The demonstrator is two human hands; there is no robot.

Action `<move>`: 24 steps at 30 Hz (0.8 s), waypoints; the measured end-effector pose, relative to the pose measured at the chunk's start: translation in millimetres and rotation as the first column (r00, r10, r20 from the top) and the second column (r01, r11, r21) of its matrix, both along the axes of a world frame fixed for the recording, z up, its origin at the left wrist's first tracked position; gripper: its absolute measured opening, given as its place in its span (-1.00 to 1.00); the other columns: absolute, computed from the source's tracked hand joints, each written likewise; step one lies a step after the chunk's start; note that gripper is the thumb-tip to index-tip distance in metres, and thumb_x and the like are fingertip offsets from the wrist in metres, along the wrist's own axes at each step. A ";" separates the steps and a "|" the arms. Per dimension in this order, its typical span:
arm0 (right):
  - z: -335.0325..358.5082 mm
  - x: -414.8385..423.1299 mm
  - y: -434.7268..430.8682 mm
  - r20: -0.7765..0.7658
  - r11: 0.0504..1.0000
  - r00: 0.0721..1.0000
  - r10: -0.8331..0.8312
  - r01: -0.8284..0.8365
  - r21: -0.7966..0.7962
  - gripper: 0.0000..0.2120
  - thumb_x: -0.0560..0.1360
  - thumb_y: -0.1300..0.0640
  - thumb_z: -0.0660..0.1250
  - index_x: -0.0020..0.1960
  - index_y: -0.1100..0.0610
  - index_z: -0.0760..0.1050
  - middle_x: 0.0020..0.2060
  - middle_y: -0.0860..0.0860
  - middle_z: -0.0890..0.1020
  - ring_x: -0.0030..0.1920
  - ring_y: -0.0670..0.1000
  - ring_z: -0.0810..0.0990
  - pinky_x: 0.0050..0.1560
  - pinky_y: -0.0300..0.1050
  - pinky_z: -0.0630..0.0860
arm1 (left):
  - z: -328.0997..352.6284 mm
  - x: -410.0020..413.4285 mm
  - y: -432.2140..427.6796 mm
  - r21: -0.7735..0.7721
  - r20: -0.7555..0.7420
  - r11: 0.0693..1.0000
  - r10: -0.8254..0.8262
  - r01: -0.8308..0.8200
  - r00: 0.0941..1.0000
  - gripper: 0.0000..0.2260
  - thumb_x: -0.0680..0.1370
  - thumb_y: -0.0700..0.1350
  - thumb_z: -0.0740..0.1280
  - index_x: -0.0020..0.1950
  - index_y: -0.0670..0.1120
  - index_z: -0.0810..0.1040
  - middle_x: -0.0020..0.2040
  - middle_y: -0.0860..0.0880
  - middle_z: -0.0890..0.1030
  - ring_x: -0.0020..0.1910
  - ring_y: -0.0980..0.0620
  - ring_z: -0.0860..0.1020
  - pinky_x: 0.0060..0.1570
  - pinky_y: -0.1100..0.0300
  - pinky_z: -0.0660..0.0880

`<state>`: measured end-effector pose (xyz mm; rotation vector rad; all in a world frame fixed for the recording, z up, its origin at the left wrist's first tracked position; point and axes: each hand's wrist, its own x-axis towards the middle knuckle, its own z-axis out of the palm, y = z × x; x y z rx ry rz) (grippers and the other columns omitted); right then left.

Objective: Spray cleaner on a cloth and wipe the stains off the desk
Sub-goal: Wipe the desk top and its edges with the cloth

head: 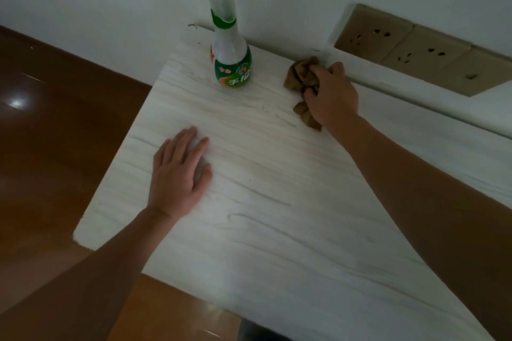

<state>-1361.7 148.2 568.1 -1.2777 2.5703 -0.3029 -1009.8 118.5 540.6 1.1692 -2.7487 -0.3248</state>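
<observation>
Head view: right grip (329, 94) bunched round the brown cloth (300, 75) at the back of the worktop (277, 230).
Its fingers curl on the one crumpled cloth, which spills out to the left of the grip and toward the person. The one spray bottle (232, 63) stands upright, long axis vertical, apart to that grip's left and beyond the fingertips of the left grip (180, 171), which lies flat, fingers straight, holding nothing. Free and about as near, the left looks the likelier to fetch it. Three socket plates (424, 50) sit on the wall to the right.
</observation>
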 end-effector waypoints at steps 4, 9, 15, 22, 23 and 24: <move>5.0 10.1 22.2 0.059 0.999 0.998 0.035 -0.035 -0.014 -0.54 0.56 0.05 0.26 0.46 -0.03 0.38 0.24 0.12 0.41 0.12 0.17 0.52 0.07 0.06 0.54 | 1.1 0.4 1.3 0.003 -0.004 1.000 -0.005 0.005 1.000 -0.51 0.64 0.07 0.19 0.54 -0.08 0.41 0.60 -0.14 0.32 0.60 -0.13 0.24 0.52 -0.17 0.24; 10.4 54.1 82.4 0.125 0.994 0.987 0.104 -0.098 -0.051 -0.55 0.55 0.07 0.28 0.44 -0.04 0.41 0.15 0.08 0.41 0.05 0.12 0.52 0.00 0.00 0.53 | 5.9 -0.1 4.9 0.003 0.013 1.000 0.011 -0.011 1.000 -0.53 0.63 0.07 0.18 0.50 -0.08 0.42 0.57 -0.15 0.34 0.58 -0.16 0.27 0.51 -0.15 0.25; 20.4 107.5 172.3 0.169 0.992 0.985 0.043 -0.022 -0.124 -0.50 0.54 0.08 0.29 0.48 -0.07 0.37 0.10 -0.03 0.40 -0.06 0.00 0.50 -0.08 -0.09 0.53 | 21.6 12.6 31.6 -0.012 0.013 0.999 0.034 -0.034 0.999 -0.61 0.70 0.01 0.13 0.47 -0.12 0.43 0.53 -0.19 0.40 0.53 -0.18 0.35 0.50 -0.12 0.27; 41.8 180.2 223.3 0.252 0.981 0.968 0.005 0.044 -0.187 -0.50 0.54 0.06 0.32 0.47 -0.08 0.40 0.09 -0.05 0.42 -0.07 0.01 0.54 -0.07 -0.08 0.55 | 44.3 97.3 97.8 0.041 0.056 0.993 0.111 -0.113 0.992 -0.60 0.70 0.03 0.17 0.48 -0.10 0.43 0.53 -0.15 0.41 0.53 -0.16 0.36 0.49 -0.15 0.29; 43.4 191.5 226.1 0.260 0.981 0.966 0.001 0.049 -0.188 -0.51 0.54 0.06 0.32 0.46 -0.08 0.40 0.09 -0.05 0.42 -0.08 0.02 0.54 -0.07 -0.07 0.56 | 44.5 109.8 100.0 0.045 0.073 0.992 0.112 -0.115 0.991 -0.60 0.69 0.04 0.17 0.48 -0.10 0.43 0.53 -0.15 0.41 0.52 -0.16 0.36 0.49 -0.16 0.30; 44.8 203.0 228.3 0.268 0.981 0.963 -0.002 0.054 -0.186 -0.51 0.54 0.06 0.32 0.46 -0.08 0.41 0.09 -0.05 0.42 -0.08 0.02 0.54 -0.08 -0.07 0.56 | 44.5 121.7 101.2 0.047 0.090 0.992 0.111 -0.115 0.990 -0.60 0.69 0.04 0.17 0.48 -0.09 0.43 0.53 -0.15 0.41 0.52 -0.16 0.36 0.48 -0.16 0.31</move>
